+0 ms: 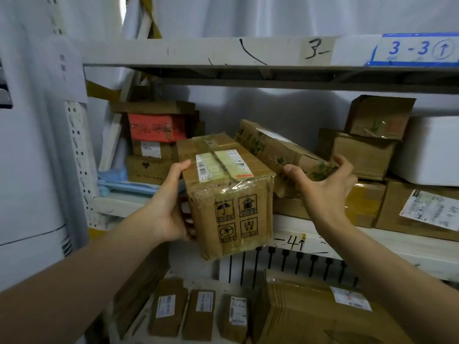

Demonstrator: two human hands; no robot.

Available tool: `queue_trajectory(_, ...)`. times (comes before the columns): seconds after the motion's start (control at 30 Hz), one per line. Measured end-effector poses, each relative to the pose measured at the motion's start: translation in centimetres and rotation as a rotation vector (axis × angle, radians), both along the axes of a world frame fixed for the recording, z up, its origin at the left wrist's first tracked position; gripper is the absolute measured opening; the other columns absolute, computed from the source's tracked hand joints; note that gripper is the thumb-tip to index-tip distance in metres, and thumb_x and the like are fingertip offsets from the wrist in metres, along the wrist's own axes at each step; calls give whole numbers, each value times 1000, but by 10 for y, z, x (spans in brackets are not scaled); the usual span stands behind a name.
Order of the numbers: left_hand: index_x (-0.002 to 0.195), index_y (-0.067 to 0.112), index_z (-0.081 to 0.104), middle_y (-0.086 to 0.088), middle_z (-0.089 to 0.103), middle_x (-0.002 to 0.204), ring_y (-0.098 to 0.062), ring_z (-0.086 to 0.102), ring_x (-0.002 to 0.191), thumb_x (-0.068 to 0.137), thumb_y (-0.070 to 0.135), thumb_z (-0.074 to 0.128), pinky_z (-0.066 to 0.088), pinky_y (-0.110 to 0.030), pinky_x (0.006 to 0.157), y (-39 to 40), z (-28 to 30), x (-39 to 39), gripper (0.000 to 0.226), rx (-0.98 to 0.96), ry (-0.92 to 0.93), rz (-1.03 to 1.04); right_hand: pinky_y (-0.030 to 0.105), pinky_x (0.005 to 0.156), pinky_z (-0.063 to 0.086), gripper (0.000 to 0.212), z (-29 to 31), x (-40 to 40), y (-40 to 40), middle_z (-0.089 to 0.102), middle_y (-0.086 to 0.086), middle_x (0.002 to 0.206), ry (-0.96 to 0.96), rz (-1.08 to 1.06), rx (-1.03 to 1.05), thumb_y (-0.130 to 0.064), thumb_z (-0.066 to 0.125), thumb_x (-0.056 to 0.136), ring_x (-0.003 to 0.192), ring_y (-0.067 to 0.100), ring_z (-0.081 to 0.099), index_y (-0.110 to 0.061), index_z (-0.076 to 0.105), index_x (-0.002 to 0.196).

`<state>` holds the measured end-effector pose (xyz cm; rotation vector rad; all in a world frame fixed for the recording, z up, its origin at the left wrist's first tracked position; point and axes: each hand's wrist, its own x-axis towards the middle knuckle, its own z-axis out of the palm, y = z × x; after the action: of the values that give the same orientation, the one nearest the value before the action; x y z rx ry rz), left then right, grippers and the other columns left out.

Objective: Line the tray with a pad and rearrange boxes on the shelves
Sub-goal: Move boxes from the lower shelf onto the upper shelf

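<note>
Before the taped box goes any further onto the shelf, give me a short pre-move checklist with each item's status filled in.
1. Left hand grips the tall tape-wrapped brown cardboard box with handling symbols: ok.
2. Right hand also supports that box: not ok; it holds the tilted brown leaf-printed box instead.
3. Tall box rests fully on the white metal shelf: not ok; its front overhangs the edge.
4. Space behind the tall box is free: cannot tell.
5. Red box stack on the left stands apart from the tall box: ok.
</note>
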<state>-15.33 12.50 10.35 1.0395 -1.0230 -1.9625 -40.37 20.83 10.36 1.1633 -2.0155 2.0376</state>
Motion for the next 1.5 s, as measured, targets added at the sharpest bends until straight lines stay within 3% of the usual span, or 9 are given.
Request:
queue_trajectory(0.1,122,21,66,-25,69,117,-49,57,112,63,77,66,45,-66,80,14,3,18,82,-14,5,23,49,111,38,123,-3,9,10,27,8,145,-50,42,-25,-76,70,42,135,28,32,-29,23,146)
queue_trajectory(0.3,118,20,70,-23,71,116,-46,59,114,68,75,65,34,-67,104,44,16,57,75,-58,68,78,49,110,40,119,-2,29,22,25,6,145,-46,130,-56,-78,70,45,134,26,34,-32,25,145)
queue_trajectory(0.47,108,23,73,-21,75,104,-43,61,106,78,71,56,43,-62,90,73,34,96,59,-169,118,208,48,110,39,106,14,59,22,27,3,141,15,246,-109,-65,78,60,128,21,36,-29,27,145)
queue_trajectory(0.63,84,26,82,-14,78,92,-34,65,92,79,73,51,45,-53,82,84,58,140,57,-295,195,338,45,108,43,113,48,101,24,28,-1,137,68,382,-212,-74,69,47,126,18,38,-32,28,143)
queue_trajectory(0.87,109,29,74,-15,76,104,-36,65,98,72,76,56,47,-55,83,73,130,178,62,-456,250,388,28,105,41,113,124,135,17,27,-2,138,121,479,-434,-72,71,47,127,14,38,-29,29,143)
queue_trajectory(1.0,121,30,70,-18,69,123,-44,58,116,63,78,62,37,-65,99,41,183,174,76,-498,220,339,34,109,41,114,171,141,-1,27,-1,137,141,425,-515,-73,71,48,128,17,37,-27,31,143)
queue_trajectory(1.13,128,21,63,-19,64,128,-46,54,117,50,78,70,41,-63,95,3,229,158,97,-479,193,326,36,111,37,106,212,138,-26,27,-1,135,174,325,-537,-68,78,56,131,22,33,-24,32,141)
queue_trajectory(1.27,123,7,54,-24,60,124,-49,53,113,57,77,68,41,-66,96,-34,267,140,97,-490,141,315,38,108,36,104,249,133,-58,26,4,139,173,209,-508,-67,80,57,132,24,29,-25,32,140)
queue_trajectory(1.5,142,16,41,-24,48,139,-58,39,127,65,83,58,32,-78,98,-97,323,123,104,-610,44,244,51,109,37,109,298,136,-114,28,11,141,123,24,-445,-71,78,56,133,31,28,-20,32,140)
